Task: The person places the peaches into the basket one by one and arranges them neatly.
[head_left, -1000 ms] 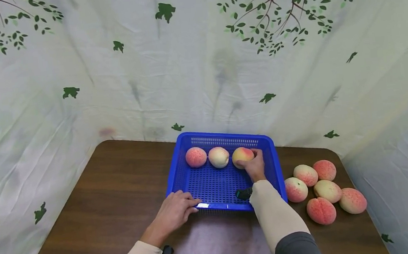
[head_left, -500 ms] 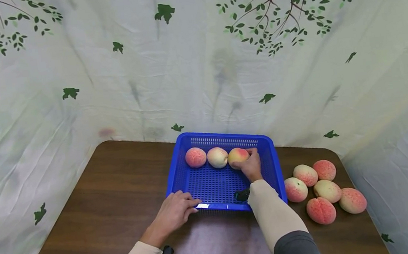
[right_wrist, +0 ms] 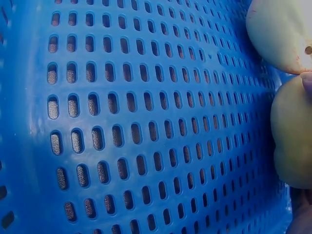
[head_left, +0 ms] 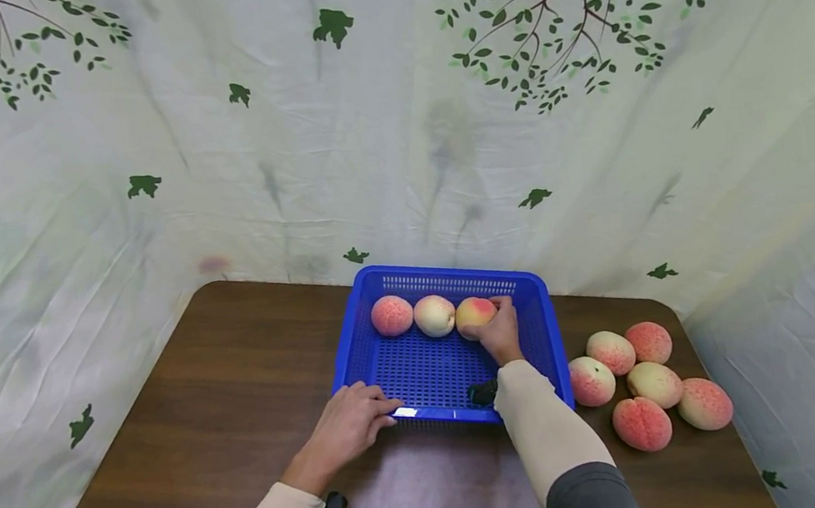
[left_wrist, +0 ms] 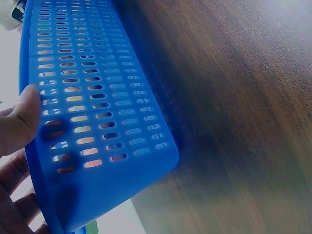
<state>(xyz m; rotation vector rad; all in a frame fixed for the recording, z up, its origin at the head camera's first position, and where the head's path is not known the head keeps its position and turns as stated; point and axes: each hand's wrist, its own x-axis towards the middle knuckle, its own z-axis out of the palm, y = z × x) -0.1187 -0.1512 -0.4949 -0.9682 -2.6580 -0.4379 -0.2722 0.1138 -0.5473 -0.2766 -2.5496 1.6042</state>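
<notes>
Six peaches (head_left: 655,383) cluster on the table (head_left: 240,374) beside the blue basket (head_left: 448,412).

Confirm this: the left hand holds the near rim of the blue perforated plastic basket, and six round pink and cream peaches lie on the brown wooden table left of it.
Wrong side: the head view shows the six round pink and cream peaches on the brown table right of the blue basket. The left hand does hold the basket's near rim.
</notes>
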